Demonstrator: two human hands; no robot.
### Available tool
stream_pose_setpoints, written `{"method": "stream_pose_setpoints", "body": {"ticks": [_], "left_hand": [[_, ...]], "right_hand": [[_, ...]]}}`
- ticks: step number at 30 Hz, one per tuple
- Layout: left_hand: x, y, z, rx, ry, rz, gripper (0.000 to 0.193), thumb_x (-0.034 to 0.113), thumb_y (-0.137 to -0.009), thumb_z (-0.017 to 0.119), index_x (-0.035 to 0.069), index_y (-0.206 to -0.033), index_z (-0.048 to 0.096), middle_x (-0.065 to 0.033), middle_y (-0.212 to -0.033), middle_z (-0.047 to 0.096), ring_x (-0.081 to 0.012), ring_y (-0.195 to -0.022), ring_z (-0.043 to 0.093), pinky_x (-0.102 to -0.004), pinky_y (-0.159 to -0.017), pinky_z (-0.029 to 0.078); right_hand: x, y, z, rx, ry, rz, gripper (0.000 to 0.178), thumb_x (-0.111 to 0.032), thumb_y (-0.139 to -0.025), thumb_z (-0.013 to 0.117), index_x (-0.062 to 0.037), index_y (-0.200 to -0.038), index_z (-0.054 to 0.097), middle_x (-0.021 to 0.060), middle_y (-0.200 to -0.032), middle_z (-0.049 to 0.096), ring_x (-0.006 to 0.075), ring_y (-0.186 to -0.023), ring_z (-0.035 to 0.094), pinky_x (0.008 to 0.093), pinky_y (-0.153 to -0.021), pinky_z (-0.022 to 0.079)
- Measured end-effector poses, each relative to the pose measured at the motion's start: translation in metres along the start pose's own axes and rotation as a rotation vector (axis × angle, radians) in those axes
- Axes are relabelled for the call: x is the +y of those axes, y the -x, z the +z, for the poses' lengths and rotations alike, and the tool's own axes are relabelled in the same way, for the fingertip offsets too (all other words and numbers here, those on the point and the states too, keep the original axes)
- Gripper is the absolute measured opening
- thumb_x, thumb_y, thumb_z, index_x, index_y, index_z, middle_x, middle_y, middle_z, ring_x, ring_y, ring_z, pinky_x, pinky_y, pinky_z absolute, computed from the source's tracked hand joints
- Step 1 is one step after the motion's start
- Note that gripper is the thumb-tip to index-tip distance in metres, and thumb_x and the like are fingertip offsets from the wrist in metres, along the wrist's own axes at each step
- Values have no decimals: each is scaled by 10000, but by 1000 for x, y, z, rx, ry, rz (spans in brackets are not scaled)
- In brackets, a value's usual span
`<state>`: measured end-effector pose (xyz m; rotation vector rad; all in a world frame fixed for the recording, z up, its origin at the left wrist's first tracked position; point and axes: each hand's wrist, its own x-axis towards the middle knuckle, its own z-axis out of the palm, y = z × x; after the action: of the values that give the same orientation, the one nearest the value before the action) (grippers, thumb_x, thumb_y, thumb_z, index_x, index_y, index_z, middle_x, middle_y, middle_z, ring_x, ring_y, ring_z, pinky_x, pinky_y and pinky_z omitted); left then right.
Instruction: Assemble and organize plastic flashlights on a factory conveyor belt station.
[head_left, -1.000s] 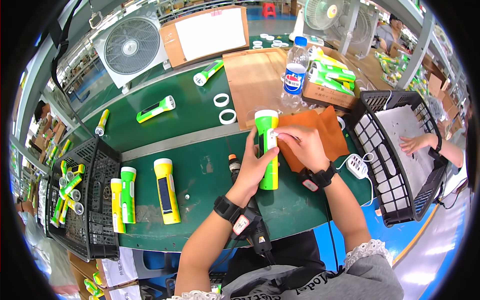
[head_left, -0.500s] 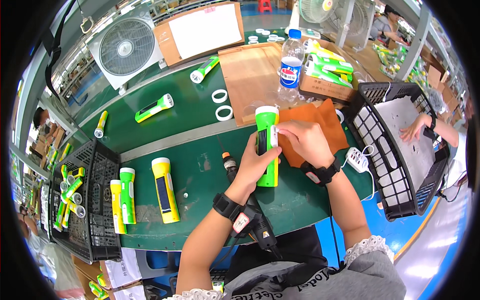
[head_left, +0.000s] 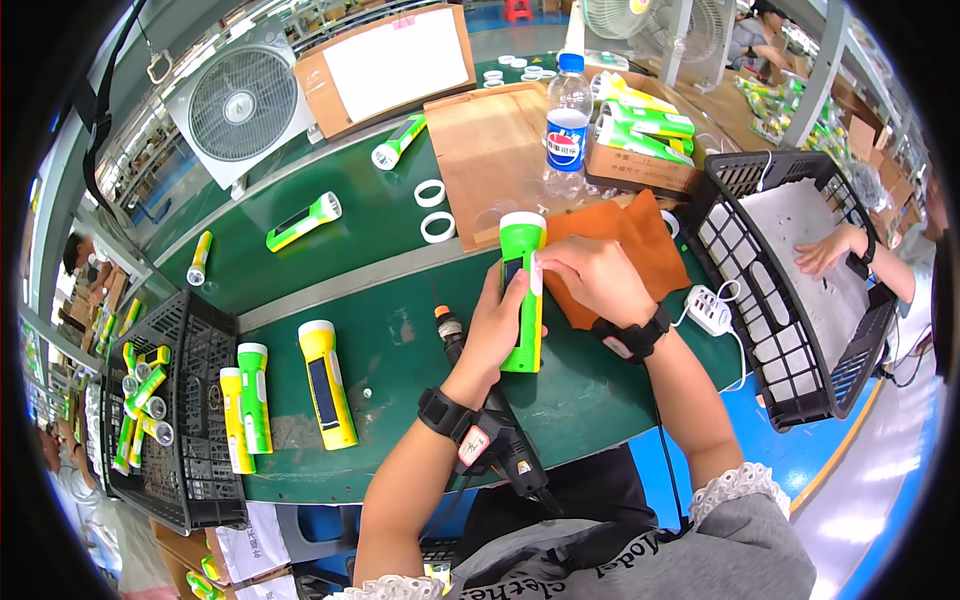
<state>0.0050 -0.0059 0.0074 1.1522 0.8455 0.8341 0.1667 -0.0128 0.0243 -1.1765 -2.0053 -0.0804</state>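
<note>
My left hand (head_left: 490, 330) is closed around a green flashlight (head_left: 525, 345) with a white head, held upright above the green bench. Its thumb lies across the dark panel on the flashlight's front. My right hand (head_left: 608, 282) pinches at the flashlight's right side, by the pale strip below the head; anything between those fingertips is too small to make out. Under my left wrist lies a black corded power tool (head_left: 507, 440) with an orange ring near its tip. Behind my right hand is an orange-brown cloth (head_left: 650, 240).
Left on the bench stand a yellow flashlight (head_left: 328, 390) and two more beside a black crate (head_left: 190, 470). A bottle (head_left: 566, 135), a carton (head_left: 640, 170) of flashlights and a white power strip (head_left: 708, 310) are at right. Another person's hand (head_left: 825, 250) rests in the right crate (head_left: 775, 335).
The view has shifted slightly. My left thumb has slid up the flashlight's front, and my right fingertips remain at its side. The things on the bench have stayed in place.
</note>
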Motion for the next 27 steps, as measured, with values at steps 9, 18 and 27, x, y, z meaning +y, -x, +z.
{"method": "stream_pose_setpoints", "body": {"ticks": [9,18,27], "left_hand": [[0,-1,-11,-161,604,-25,402,477,-882,394,110,-1032,459,-56,-794,510,-125,-508,481,-248,-444,408],[-11,-10,-22,-53,813,-122,404,441,-901,366,83,-1024,506,-56,-857,563,-150,-682,569,-265,-556,471],[-10,-8,-18,-156,707,66,387,247,-892,478,73,-1224,386,-76,-1100,524,-194,-979,543,-338,-837,451]], "right_hand": [[15,2,-7,99,193,64,337,52,-677,557,-87,-979,612,94,-1018,593,263,-899,571,343,-755,466],[-40,-5,-3,-285,-9,-443,550,-171,-629,699,-263,-1145,532,-32,-1218,481,191,-1134,442,479,-978,305],[-32,0,11,209,23,-161,416,-284,-508,776,-77,-769,527,59,-785,535,254,-658,536,340,-561,435]]}}
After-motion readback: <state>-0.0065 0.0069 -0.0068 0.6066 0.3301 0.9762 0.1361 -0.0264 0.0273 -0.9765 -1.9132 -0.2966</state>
